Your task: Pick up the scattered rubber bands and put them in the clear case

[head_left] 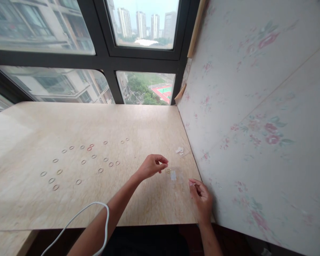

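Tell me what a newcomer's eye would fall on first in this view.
Probably the thin rings scattered over the counter, left of both hands, with a red pair standing out among them. Next, perhaps, the left hand just left of a clear plastic case, and the right hand near the flowered wall.

From above the table's (149,206) near edge, the head camera faces forward and down — over the hands (150,166), toward the window (146,63).
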Motion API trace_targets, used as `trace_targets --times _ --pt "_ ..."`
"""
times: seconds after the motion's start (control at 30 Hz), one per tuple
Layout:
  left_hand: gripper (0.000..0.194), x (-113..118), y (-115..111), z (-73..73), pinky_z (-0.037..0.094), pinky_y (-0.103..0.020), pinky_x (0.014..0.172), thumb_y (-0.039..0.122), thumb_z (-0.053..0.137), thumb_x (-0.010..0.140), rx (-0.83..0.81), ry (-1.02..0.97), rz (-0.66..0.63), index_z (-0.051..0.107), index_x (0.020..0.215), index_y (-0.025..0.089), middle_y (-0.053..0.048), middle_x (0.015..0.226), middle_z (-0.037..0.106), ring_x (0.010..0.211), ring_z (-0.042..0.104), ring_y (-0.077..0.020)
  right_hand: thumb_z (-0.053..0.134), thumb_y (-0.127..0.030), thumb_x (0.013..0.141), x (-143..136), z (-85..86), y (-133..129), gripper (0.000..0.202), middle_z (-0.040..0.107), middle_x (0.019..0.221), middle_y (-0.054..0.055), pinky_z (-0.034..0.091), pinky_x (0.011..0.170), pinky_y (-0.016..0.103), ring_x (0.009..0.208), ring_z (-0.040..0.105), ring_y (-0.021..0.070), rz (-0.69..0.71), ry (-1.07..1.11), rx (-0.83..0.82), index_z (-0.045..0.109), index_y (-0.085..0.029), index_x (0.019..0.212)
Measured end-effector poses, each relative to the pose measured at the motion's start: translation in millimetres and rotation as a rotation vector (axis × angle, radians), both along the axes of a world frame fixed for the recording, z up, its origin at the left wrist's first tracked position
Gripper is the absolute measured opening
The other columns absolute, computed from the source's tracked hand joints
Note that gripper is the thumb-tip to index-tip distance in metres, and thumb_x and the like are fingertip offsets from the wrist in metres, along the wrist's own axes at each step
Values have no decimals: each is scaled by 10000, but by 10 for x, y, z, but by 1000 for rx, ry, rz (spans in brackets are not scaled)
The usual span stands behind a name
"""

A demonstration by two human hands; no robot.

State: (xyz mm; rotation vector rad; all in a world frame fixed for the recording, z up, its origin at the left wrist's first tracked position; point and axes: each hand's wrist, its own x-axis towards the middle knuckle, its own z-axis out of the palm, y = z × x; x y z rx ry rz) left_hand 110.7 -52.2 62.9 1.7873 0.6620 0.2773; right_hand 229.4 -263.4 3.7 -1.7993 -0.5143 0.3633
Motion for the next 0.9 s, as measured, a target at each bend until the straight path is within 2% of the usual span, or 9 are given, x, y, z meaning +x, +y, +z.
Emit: trace_targets --times 0.13,0.27,0.37,0.43,0.5,0.57,0.7,0.8,0.9 --pt "214 -223 46 -44 442 -223 515 344 647 744 -26 8 165 702 829 155 -47 767 700 537 604 -119 632 -461 775 24 -29 -5 353 638 637 21 447 502 245 547 549 151 15 -14 -21 707 -141 904" --pt "206 -527 -3 -260 443 -234 528 340 628 754 -6 -38 424 694 826 159 -30 735 676 557 577 -125 655 -470 754 3 -19 16 357 667 691 37 452 515 250 578 573 158 -24 -5 6 711 -145 891" --pt "211 -706 -103 -407 449 -244 561 345 605 776 32 -100 599 685 842 162 -30 739 670 618 582 -143 658 -466 765 -99 110 109 357 635 648 15 408 464 228 517 519 128 -140 -22 83 703 -143 910" --pt "197 -768 -166 -464 450 -248 585 333 591 789 77 -135 636 679 841 165 -28 737 667 642 584 -147 659 -442 784 -200 273 238 326 623 652 8 401 463 221 514 502 116 -134 -69 134 699 -148 920" --pt "171 -790 -207 -496 443 -248 591 302 570 803 143 -149 605 676 827 171 -22 720 660 632 575 -142 654 -413 805 -299 477 446 283 620 672 9 407 475 219 523 500 111 14 -134 164 700 -156 917" --pt "148 -792 -226 -516 436 -248 594 261 552 810 218 -145 543 674 816 178 -16 718 659 615 563 -133 623 -392 839 -380 689 750 257 581 624 -14 402 468 214 499 480 103 269 -198 162 699 -166 934" --pt "133 -797 -225 -552 433 -246 605 203 536 811 281 -150 479 667 832 187 -12 758 672 608 556 -121 503 -356 913 -523 985 1596 325 554 569 -42 429 516 204 501 526 99 763 -379 -2 663 -146 1103" --pt "133 -812 -214 -580 431 -242 594 187 533 808 273 -176 491 661 844 180 -15 755 672 595 548 -117 456 -280 930 -686 1017 2281 435 653 614 -24 473 618 210 582 614 112 1057 -621 -321 531 -130 1332" --pt "132 -820 -204 -598 429 -241 595 173 532 805 271 -212 505 660 838 172 -21 756 673 598 546 -117 540 -239 891 -882 932 2846 391 686 639 -19 494 703 246 696 656 144 1150 -738 -466 591 -179 1274"
